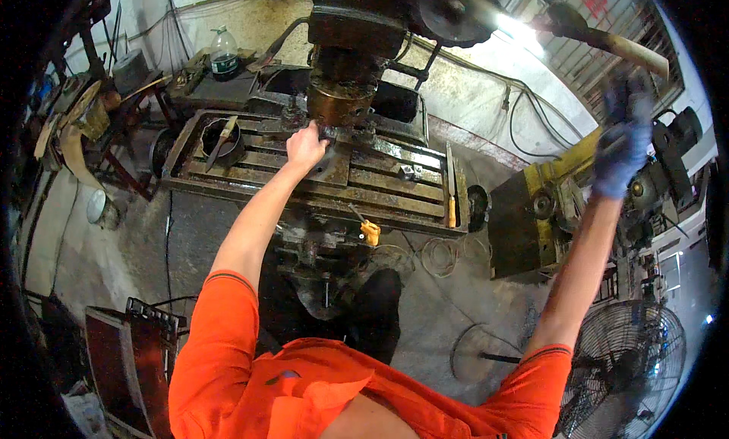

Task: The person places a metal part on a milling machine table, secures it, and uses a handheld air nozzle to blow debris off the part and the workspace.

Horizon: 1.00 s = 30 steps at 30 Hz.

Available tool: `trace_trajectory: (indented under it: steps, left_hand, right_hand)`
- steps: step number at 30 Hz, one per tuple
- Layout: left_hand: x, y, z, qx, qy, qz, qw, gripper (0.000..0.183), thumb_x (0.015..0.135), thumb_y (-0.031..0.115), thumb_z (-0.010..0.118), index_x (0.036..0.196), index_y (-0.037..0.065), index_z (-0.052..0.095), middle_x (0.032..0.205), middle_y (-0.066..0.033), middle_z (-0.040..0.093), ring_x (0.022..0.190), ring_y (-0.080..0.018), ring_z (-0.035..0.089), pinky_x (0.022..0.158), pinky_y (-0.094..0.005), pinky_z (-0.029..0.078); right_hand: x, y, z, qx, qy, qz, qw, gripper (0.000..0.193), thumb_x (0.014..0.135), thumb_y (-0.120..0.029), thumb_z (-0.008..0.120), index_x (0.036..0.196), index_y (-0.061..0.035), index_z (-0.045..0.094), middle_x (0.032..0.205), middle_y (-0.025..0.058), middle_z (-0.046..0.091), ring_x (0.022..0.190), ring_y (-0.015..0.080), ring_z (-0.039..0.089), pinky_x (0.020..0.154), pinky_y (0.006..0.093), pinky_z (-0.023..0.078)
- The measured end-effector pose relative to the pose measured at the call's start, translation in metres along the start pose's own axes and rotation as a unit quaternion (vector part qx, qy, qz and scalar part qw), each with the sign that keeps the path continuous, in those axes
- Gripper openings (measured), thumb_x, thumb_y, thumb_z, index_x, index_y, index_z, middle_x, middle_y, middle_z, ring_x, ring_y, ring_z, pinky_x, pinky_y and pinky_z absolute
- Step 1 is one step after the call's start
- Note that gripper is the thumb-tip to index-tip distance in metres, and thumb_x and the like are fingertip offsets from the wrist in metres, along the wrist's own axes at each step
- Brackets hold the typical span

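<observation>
My bare left hand (305, 148) reaches to the foot of the machine's spindle head (342, 97), above the slotted metal table (387, 200). Its fingers are curled in by the dark metal there, and what they hold is hidden. My right hand (623, 139), in a dark blue-grey glove, is raised at the far right and smeared by motion. Just above its fingertips is a long lever with a pale grip (626, 52); contact cannot be made out. A small metal block (411, 172) lies on the table, right of the spindle.
At the table's left stands a black pot (228, 149) with a brush (222, 141) across it. A yellow-handled file (452, 185) lies along the right end. A yellow-handled tool (370, 232) sits at the front edge. A fan (626, 367) stands lower right, a yellow machine (524, 204) beyond.
</observation>
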State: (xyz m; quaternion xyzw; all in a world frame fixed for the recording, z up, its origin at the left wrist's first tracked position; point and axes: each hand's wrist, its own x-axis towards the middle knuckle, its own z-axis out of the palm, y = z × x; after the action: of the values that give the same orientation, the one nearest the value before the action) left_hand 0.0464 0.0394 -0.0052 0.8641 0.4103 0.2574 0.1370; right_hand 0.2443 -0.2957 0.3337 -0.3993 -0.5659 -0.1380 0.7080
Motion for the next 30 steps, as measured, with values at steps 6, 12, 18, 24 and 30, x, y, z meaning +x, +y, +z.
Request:
trace_trajectory:
  steps: [6, 12, 18, 24, 30]
  left_hand:
    - [0.005, 0.025, 0.007, -0.021, -0.016, 0.013, 1.0, 0.043, 0.072, 0.031, 0.067, 0.098, 0.001, 0.052, 0.08, -0.0179, 0.063, 0.079, -0.0337, 0.062, 0.068, -0.0422, 0.05]
    - [0.003, 0.01, 0.011, 0.006, -0.003, 0.023, 1.0, 0.039, 0.072, 0.033, 0.066, 0.09, 0.0, 0.055, 0.077, -0.0179, 0.063, 0.075, -0.0336, 0.062, 0.065, -0.042, 0.051]
    - [0.008, 0.012, 0.012, -0.004, -0.005, 0.043, 0.999, 0.039, 0.072, 0.033, 0.066, 0.092, 0.0, 0.056, 0.078, -0.0188, 0.063, 0.078, -0.034, 0.062, 0.066, -0.0429, 0.05]
    - [-0.005, -0.008, -0.021, -0.103, -0.017, 0.074, 0.992, 0.031, 0.076, 0.023, 0.062, 0.103, 0.008, 0.059, 0.084, -0.0161, 0.064, 0.08, -0.0336, 0.061, 0.071, -0.0429, 0.048]
    - [-0.058, -0.074, -0.096, -0.157, 0.119, 0.084, 0.977, 0.019, 0.08, 0.011, 0.055, 0.096, 0.006, 0.062, 0.065, -0.0171, 0.058, 0.059, -0.0317, 0.059, 0.054, -0.0377, 0.045]
  right_hand:
    - [0.029, -0.047, 0.016, -0.093, -0.006, -0.094, 0.991, 0.033, 0.081, -0.022, 0.047, 0.104, -0.0012, 0.057, 0.109, 0.017, 0.057, 0.107, 0.0316, 0.052, 0.097, 0.0501, 0.036]
    - [-0.115, -0.03, 0.04, -0.411, 0.075, -0.128, 0.899, 0.03, 0.087, -0.024, 0.039, 0.081, 0.0017, 0.053, 0.09, 0.0162, 0.059, 0.085, 0.0275, 0.057, 0.082, 0.0422, 0.044]
    - [-0.113, -0.026, 0.038, -0.117, 0.073, -0.068, 0.988, 0.034, 0.091, -0.022, 0.032, 0.078, 0.0016, 0.053, 0.085, 0.0132, 0.061, 0.078, 0.0248, 0.058, 0.079, 0.0389, 0.045]
    - [-0.135, -0.019, 0.04, -0.047, 0.118, -0.029, 0.991, 0.036, 0.089, -0.032, 0.041, 0.072, -0.0017, 0.053, 0.082, 0.0123, 0.06, 0.088, 0.0258, 0.055, 0.095, 0.0458, 0.034]
    - [-0.138, -0.02, 0.042, -0.078, 0.111, -0.043, 0.99, 0.038, 0.091, -0.031, 0.038, 0.068, -0.0034, 0.049, 0.076, 0.01, 0.056, 0.088, 0.0266, 0.054, 0.096, 0.0514, 0.032]
